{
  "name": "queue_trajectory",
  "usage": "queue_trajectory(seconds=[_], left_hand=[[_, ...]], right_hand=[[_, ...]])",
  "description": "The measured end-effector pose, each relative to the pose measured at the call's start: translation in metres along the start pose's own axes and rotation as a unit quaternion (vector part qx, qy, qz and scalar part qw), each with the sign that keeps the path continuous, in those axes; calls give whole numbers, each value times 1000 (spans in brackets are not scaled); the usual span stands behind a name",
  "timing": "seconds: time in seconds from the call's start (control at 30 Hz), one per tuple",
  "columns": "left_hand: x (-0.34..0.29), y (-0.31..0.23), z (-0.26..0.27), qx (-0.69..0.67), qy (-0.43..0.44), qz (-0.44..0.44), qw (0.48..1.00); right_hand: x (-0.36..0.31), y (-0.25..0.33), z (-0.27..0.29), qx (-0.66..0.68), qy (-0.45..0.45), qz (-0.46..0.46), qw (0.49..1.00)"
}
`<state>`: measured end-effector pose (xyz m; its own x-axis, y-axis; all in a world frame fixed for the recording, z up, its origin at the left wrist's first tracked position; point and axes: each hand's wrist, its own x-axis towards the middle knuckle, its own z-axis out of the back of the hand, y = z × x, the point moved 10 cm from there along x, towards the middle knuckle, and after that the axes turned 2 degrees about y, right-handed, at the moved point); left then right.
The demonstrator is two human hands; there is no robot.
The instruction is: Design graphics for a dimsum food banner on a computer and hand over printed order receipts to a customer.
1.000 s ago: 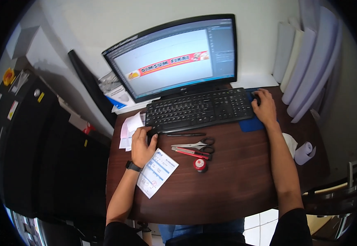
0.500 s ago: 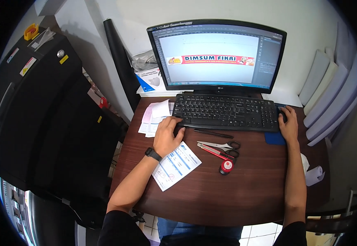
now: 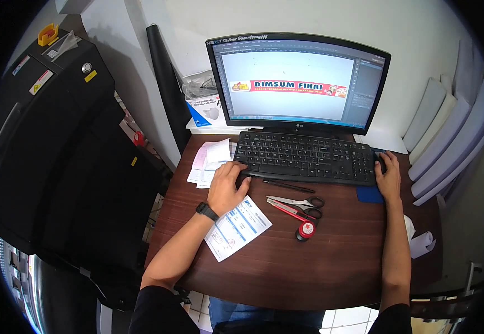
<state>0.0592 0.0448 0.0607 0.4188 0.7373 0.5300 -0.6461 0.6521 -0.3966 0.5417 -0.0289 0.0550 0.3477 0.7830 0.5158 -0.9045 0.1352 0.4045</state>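
My left hand (image 3: pixel 228 188) rests at the lower left corner of the black keyboard (image 3: pixel 303 156), fingertips on its edge keys and thumb apart. A dark watch (image 3: pixel 206 210) is on that wrist. My right hand (image 3: pixel 388 181) is wrapped over a black mouse (image 3: pixel 384 162) on a blue mouse pad (image 3: pixel 369 194), right of the keyboard. Behind the keyboard, the monitor (image 3: pixel 295 111) displays a red banner design in an editing window. A printed paper slip (image 3: pixel 239 228) lies beside my left wrist.
Before the keyboard lie a black pen (image 3: pixel 288 186), scissors (image 3: pixel 309 204), a red cutter knife (image 3: pixel 286 210) and a round red-topped stamp (image 3: pixel 305 230). More papers (image 3: pixel 211 158) lie left of the keyboard. White rolls (image 3: pixel 448 145) lean at right; a black machine (image 3: pixel 47 150) stands left.
The whole view has shifted slightly. Both hands keep their places, the left at the keyboard corner and the right on the mouse. The banner design is still on the screen.
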Motion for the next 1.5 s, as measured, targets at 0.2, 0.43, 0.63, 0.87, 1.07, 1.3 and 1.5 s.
queue_trajectory(seconds=[0.2,0.43,0.63,0.87,1.07,1.3,1.5], left_hand=[[0,-1,0,-4,-1,1,1000],[-1,2,-1,-7,5,4,1000],[0,1,0,-10,11,7,1000],[-1,1,0,-10,8,0,1000],[-1,2,-1,-9,12,5,1000],[-1,2,-2,-9,15,9,1000],[0,1,-1,-7,15,9,1000]], right_hand=[[-1,-5,1,10,-8,7,1000],[-1,0,0,22,6,4,1000],[-1,-1,-1,12,7,13,1000],[-2,-2,-3,11,14,17,1000],[0,-1,-5,9,21,12,1000],[-1,-3,-4,17,18,9,1000],[-1,-3,-3,18,15,-1,1000]])
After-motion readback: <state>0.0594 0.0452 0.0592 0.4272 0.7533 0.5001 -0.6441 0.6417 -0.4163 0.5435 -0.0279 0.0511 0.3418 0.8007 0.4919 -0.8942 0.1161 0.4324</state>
